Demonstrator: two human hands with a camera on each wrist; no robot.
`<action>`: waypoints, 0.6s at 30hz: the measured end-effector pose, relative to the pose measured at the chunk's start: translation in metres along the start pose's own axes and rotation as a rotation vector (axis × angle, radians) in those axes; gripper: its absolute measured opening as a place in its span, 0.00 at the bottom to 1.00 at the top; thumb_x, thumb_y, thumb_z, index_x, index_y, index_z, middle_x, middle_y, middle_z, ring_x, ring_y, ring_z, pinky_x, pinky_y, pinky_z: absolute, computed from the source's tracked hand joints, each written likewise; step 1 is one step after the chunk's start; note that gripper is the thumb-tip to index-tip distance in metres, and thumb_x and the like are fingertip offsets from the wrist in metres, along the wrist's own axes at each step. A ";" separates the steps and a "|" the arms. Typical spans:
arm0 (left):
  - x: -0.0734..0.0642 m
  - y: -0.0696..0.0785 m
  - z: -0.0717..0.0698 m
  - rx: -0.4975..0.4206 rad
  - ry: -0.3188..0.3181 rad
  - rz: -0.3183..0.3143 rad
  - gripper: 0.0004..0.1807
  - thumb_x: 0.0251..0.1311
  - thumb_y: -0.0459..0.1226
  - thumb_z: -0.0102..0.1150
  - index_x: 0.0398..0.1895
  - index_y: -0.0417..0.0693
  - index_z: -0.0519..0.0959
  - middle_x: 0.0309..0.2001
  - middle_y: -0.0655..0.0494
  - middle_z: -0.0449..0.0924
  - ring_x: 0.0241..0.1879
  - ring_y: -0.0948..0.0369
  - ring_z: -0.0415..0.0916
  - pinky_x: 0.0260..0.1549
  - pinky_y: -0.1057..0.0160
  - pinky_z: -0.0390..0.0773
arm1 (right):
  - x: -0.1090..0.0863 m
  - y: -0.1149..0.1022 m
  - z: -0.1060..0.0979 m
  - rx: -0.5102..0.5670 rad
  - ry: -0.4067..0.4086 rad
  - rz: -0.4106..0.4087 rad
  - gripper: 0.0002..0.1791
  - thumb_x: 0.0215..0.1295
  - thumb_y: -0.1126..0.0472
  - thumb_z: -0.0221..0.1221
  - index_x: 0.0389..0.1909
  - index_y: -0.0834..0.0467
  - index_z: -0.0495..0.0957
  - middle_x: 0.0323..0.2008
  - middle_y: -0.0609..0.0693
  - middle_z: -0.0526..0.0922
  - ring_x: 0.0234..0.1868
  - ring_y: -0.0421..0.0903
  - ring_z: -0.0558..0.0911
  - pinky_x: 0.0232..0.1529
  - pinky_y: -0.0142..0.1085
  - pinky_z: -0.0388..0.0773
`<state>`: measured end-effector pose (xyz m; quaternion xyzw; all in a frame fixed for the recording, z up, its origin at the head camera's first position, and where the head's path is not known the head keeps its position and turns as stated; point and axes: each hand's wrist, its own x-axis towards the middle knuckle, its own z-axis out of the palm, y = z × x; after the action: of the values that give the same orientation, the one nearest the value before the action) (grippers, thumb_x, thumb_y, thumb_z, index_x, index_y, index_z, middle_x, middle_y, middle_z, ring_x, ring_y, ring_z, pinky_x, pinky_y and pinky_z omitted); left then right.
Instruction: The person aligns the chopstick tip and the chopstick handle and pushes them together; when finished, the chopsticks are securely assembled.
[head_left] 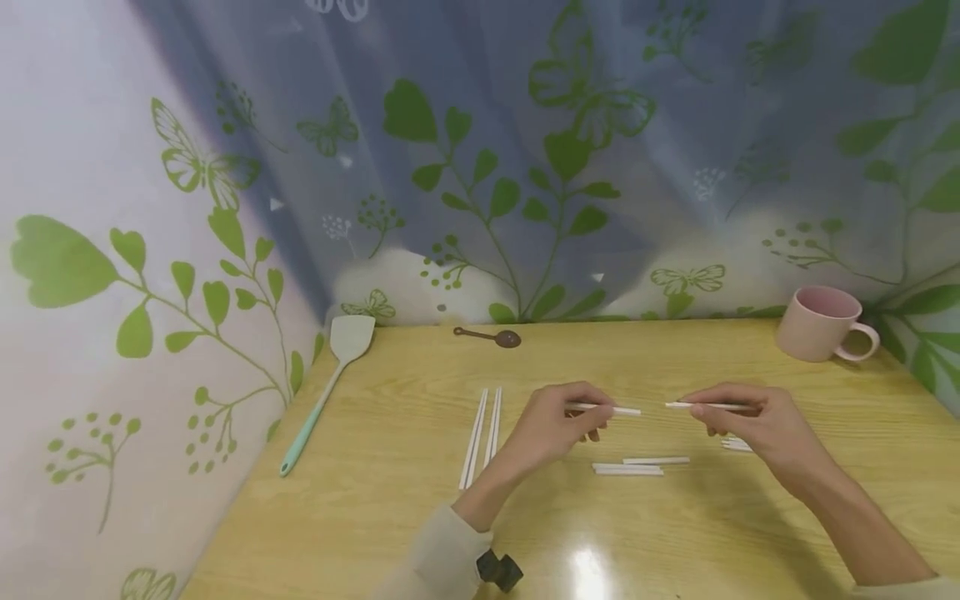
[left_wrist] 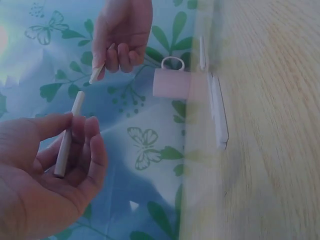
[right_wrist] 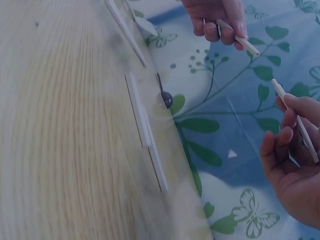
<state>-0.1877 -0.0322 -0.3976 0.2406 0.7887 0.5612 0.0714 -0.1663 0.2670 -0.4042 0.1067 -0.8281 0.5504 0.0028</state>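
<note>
My left hand [head_left: 558,423] pinches a short white stick [head_left: 628,411] between thumb and fingers, one end pointing right. Facing it across a small gap, my right hand [head_left: 761,421] pinches another short white stick [head_left: 679,405], whose narrower end points left. Both sticks are held above the table, roughly in line, and their ends are apart in the left wrist and right wrist views. Below and between the hands lie several short white sticks [head_left: 628,471] side by side. More white sticks [head_left: 735,445] show partly behind my right hand. Long white chopsticks [head_left: 472,437] lie left of my left hand, partly covered by its forearm.
A spatula [head_left: 351,337] with a mint handle lies along the wooden table's [head_left: 360,533] left side. A small brown spoon [head_left: 507,338] rests near the back edge. The pink mug [head_left: 813,329] stands at the back right. A leaf-patterned curtain [head_left: 480,167] hangs behind.
</note>
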 end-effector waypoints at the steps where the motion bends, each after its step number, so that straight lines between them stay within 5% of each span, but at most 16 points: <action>1: -0.002 0.000 -0.001 -0.014 0.008 0.004 0.09 0.73 0.42 0.63 0.49 0.51 0.87 0.40 0.55 0.87 0.31 0.63 0.85 0.37 0.62 0.87 | 0.000 -0.003 0.003 0.003 -0.005 -0.007 0.13 0.76 0.57 0.62 0.53 0.60 0.86 0.38 0.44 0.88 0.38 0.46 0.84 0.39 0.37 0.81; 10: -0.012 0.000 -0.006 -0.100 0.052 0.011 0.07 0.72 0.42 0.64 0.47 0.54 0.87 0.40 0.49 0.88 0.29 0.64 0.85 0.37 0.57 0.88 | 0.006 -0.024 0.024 0.057 -0.081 -0.071 0.12 0.76 0.58 0.62 0.51 0.61 0.84 0.42 0.49 0.88 0.40 0.52 0.88 0.45 0.37 0.81; 14: -0.011 0.000 -0.005 -0.120 0.048 0.026 0.09 0.72 0.41 0.64 0.48 0.48 0.87 0.37 0.50 0.88 0.28 0.64 0.84 0.37 0.52 0.88 | 0.008 -0.029 0.029 0.054 -0.095 -0.061 0.13 0.76 0.56 0.62 0.51 0.60 0.84 0.44 0.49 0.87 0.41 0.52 0.88 0.46 0.39 0.82; 18: -0.012 0.002 -0.005 -0.142 0.047 0.032 0.10 0.72 0.39 0.64 0.49 0.43 0.86 0.36 0.52 0.88 0.27 0.61 0.85 0.35 0.57 0.88 | 0.009 -0.031 0.032 0.051 -0.100 -0.048 0.14 0.75 0.55 0.63 0.51 0.60 0.84 0.46 0.48 0.87 0.42 0.52 0.88 0.46 0.40 0.82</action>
<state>-0.1787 -0.0411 -0.3959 0.2345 0.7443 0.6223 0.0607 -0.1656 0.2251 -0.3875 0.1540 -0.8101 0.5650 -0.0280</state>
